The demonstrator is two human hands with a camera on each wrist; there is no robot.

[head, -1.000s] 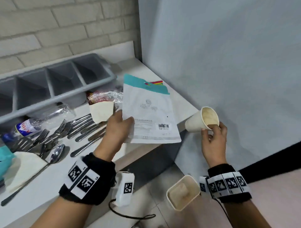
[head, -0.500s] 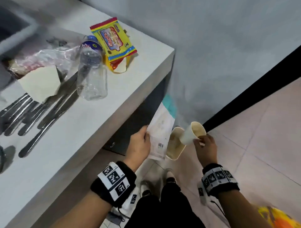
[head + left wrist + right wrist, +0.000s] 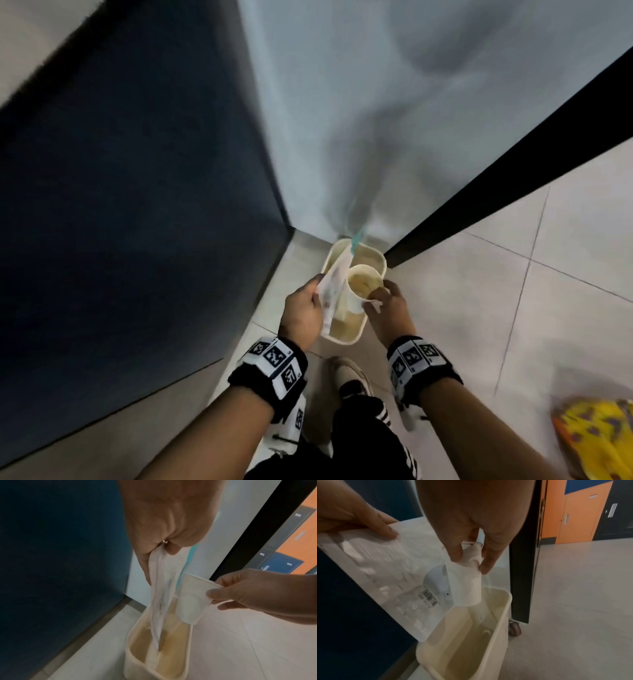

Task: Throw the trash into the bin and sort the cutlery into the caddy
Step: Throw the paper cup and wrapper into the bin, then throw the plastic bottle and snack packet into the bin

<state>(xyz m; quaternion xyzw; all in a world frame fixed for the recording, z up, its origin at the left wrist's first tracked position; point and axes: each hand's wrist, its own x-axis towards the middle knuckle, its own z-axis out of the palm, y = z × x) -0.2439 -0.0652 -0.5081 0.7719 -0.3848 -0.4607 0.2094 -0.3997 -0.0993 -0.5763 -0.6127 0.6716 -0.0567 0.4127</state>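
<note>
A cream rectangular bin (image 3: 346, 339) (image 3: 130, 650) (image 3: 503, 601) stands on the floor in the corner. My left hand (image 3: 303, 308) (image 3: 163, 545) pinches a white plastic pouch (image 3: 334, 284) (image 3: 161, 588) (image 3: 393, 582) with a teal top edge, which hangs over the bin's opening. Right beside it, my right hand (image 3: 385, 298) (image 3: 471, 555) grips a white paper cup (image 3: 363, 284) (image 3: 190, 601) (image 3: 465, 585) by its rim, upright above the bin. The table, cutlery and caddy are out of view.
A dark blue cabinet side (image 3: 137, 205) rises at the left and a pale wall (image 3: 376, 102) behind the bin. A black panel (image 3: 496, 192) on a caster (image 3: 515, 628) stands right of the bin. My shoe (image 3: 349, 377) is just before it. A yellow wrapper (image 3: 596, 442) lies bottom right.
I have turned fully down from the table to the floor. Both hands have carried the pouch and the cup lower, from beside the bin to directly over its opening.
</note>
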